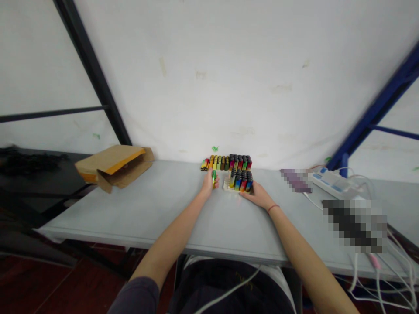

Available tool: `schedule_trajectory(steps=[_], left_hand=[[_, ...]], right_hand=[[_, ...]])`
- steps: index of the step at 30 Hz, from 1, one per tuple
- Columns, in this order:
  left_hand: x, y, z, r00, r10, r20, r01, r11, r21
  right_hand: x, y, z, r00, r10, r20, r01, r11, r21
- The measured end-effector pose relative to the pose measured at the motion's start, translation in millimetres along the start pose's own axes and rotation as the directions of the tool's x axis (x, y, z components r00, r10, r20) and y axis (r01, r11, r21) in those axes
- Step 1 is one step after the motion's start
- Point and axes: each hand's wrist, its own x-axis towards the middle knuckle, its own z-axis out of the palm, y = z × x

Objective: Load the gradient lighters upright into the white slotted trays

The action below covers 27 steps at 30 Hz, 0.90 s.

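My left hand [207,183] is closed around a green and yellow lighter [214,176], held upright just left of a small white tray [227,185]. Several colourful lighters [241,179] with black tops stand in rows in that tray, and its left end shows bare. The fingers of my right hand [259,196] grip the tray's right end, with the thumb along its front edge. Behind it, against the wall, stands a block of multicoloured lighters [240,162]. Yellow and olive lighters [218,162] adjoin that block on the left, and a few red and yellow lighters [204,165] lie beside them.
An open cardboard box [113,163] lies on the left of the grey table [157,209]. To the right are a blurred purple object [296,179], a white power strip [330,182] and a blurred dark object [353,224]. White cables [378,279] hang over the right front edge.
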Motion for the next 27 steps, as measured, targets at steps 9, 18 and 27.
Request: schedule_trajectory(steps=[9,18,27], left_hand=[[-0.1,2.1,0.0,0.995,-0.065,-0.076,0.064,0.998,-0.017],[3.7,-4.2,-2.1,0.993,-0.002,-0.115,0.001,1.000,-0.010],[-3.3,3.5,0.1,0.994,-0.020,-0.107,0.014,0.998,-0.059]], right_hand=[[-0.8,-1.5,-0.3,1.000,-0.007,-0.007,0.007,1.000,-0.002],[-1.5,-3.5,-1.1,1.000,-0.005,-0.013,0.004,1.000,-0.014],[-1.3,-1.4,0.3,1.000,0.000,-0.015,0.000,1.000,0.000]])
